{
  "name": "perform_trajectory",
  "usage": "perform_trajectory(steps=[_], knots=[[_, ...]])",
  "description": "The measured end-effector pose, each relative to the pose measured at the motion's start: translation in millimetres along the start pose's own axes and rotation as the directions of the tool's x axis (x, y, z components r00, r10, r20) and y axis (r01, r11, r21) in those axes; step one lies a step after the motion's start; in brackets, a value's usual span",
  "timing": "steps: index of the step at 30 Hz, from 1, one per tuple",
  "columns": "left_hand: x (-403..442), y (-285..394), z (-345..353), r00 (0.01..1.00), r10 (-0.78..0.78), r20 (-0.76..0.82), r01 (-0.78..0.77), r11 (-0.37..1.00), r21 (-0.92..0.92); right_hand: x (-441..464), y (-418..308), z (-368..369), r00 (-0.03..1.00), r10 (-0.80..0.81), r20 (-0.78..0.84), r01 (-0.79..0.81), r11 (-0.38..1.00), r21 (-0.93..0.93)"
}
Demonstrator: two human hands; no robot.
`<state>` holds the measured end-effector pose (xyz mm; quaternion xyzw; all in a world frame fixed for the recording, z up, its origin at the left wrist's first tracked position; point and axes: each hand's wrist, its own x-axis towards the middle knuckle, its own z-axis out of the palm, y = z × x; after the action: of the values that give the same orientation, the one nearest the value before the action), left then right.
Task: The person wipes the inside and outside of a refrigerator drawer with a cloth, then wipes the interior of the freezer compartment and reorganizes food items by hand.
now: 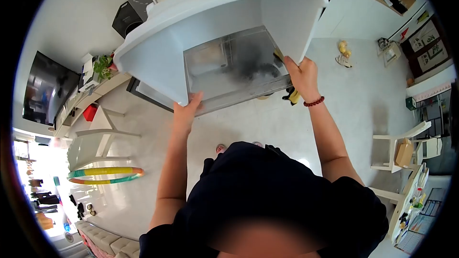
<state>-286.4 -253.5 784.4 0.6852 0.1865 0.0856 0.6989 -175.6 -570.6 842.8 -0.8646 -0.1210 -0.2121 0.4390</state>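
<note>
A large white fridge or freezer drawer (220, 7) with a clear see-through front panel (234, 62) fills the upper middle of the view. My left hand (188, 110) grips the panel's lower left edge, its fingers slightly blurred. On the right, my right hand (302, 77) is closed on the panel's right side, with the thumb on top and a dark red bead bracelet (314, 101) at the wrist. Yellow and black items (291, 96) show just below the panel near my right hand.
A television (48, 88) and a plant (103, 67) stand at the left. Below them are a white chair (98, 141) and a coloured hoop (106, 176). Another white chair (397, 145) holds a cardboard box at the right, beside a cluttered table (406, 200).
</note>
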Motion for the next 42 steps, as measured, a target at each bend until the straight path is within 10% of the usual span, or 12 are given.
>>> perform_trajectory(steps=[6, 18, 22, 25, 28, 30, 32, 42], knots=[[1, -5, 21, 0.971, -0.228, -0.066, 0.186, 0.903, -0.386, 5, -20, -9, 0.995, -0.1, -0.004, 0.1, 0.994, -0.052], [27, -20, 28, 0.985, -0.108, -0.138, 0.03, 0.881, -0.472, 24, -33, -47, 0.999, 0.031, 0.041, -0.024, 0.986, -0.167], [29, -12, 31, 0.965, -0.049, -0.257, -0.069, 0.9, -0.431, -6, -35, -52, 0.933, 0.261, 0.248, -0.341, 0.862, 0.376], [32, -15, 29, 0.962, 0.003, -0.274, -0.112, 0.916, -0.384, -4, -82, -14, 0.988, -0.003, 0.153, -0.03, 0.976, 0.216], [34, -22, 27, 0.962, 0.063, -0.267, -0.159, 0.921, -0.357, 32, -100, 22, 0.772, -0.621, 0.133, 0.634, 0.743, -0.213], [37, -31, 27, 0.955, 0.122, -0.272, -0.214, 0.916, -0.339, 48, -66, 48, 0.767, -0.499, 0.404, 0.64, 0.557, -0.529], [41, -35, 29, 0.914, 0.23, -0.334, -0.342, 0.88, -0.328, 41, -41, 53, 0.793, -0.32, 0.519, 0.46, 0.872, -0.166], [25, -20, 35, 0.956, 0.163, -0.244, -0.242, 0.908, -0.342, -8, -75, 120, 0.63, -0.412, 0.658, 0.645, 0.749, -0.149]])
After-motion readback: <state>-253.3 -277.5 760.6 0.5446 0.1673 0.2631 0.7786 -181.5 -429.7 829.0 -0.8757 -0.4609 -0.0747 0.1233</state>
